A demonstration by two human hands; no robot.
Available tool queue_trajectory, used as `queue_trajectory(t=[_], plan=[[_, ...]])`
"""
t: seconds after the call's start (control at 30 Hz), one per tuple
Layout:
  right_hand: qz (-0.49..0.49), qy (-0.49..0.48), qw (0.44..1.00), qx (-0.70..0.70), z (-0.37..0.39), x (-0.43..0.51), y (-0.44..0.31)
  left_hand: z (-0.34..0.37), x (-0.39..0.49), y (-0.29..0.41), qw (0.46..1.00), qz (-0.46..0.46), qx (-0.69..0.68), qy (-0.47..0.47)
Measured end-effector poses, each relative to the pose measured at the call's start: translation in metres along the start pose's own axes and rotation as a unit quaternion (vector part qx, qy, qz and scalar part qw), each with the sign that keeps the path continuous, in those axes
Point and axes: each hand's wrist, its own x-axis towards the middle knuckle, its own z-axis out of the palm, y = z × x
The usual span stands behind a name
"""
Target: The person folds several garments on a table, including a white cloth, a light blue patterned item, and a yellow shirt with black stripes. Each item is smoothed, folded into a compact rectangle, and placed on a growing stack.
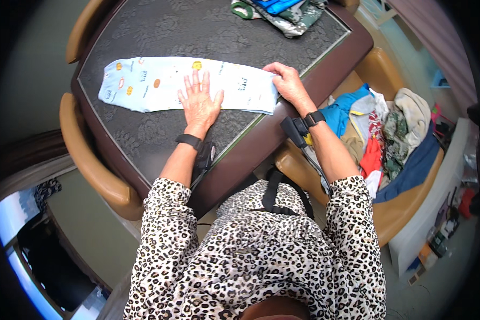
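A light blue printed cloth garment (160, 84) lies flat in a long folded strip across the dark patterned tabletop (176, 36). My left hand (201, 98) rests palm down on its middle, fingers spread. At the strip's right end, by the table edge, my right hand (287, 82) has its fingers bent and the thumb near the fingertips, pinching the corner of the cloth. Both wrists wear black straps with dark devices and cables.
Folded camouflage and blue clothes (294, 18) lie at the table's far edge. A tan chair (420, 192) on the right holds a loose pile of clothes (372, 140). Another tan chair (92, 160) stands against the table's left side.
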Motion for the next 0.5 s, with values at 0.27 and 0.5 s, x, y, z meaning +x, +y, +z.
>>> queue_trajectory(t=[0.27, 0.5], plan=[[-0.307, 0.073, 0.884, -0.345, -0.020, -0.055, -0.020, -0.006, -0.006, 0.020, 1.000, 0.007, 0.002, 0.014], [-0.316, 0.071, 0.881, -0.346, -0.042, -0.083, -0.018, -0.012, -0.008, 0.029, 1.000, 0.001, -0.003, 0.011]])
